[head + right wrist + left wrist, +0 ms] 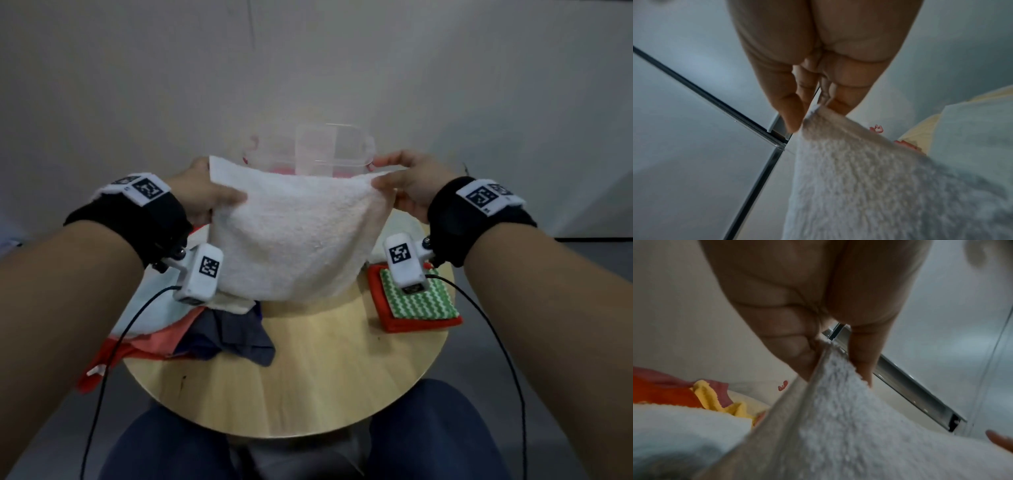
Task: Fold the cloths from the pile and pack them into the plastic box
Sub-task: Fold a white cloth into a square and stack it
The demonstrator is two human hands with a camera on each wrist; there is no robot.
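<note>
A white terry cloth (291, 236) hangs in the air above the round wooden table (308, 377), stretched between both hands. My left hand (209, 195) pinches its upper left corner, and the left wrist view shows thumb and fingers (795, 350) closed on the cloth (849, 426). My right hand (404, 185) pinches the upper right corner, with the cloth (849, 170) between thumb and fingers (791, 113). Behind the cloth stands the clear plastic box (334, 150), its lower part hidden. A pile of loose cloths (191, 329) lies at the left.
Two folded cloths, a green-and-white striped one (424, 301) on a red one (421, 323), lie at the table's right. Orange, grey and white cloths from the pile spill over the left edge. Bare wood shows at the table's front, and my knees are below it.
</note>
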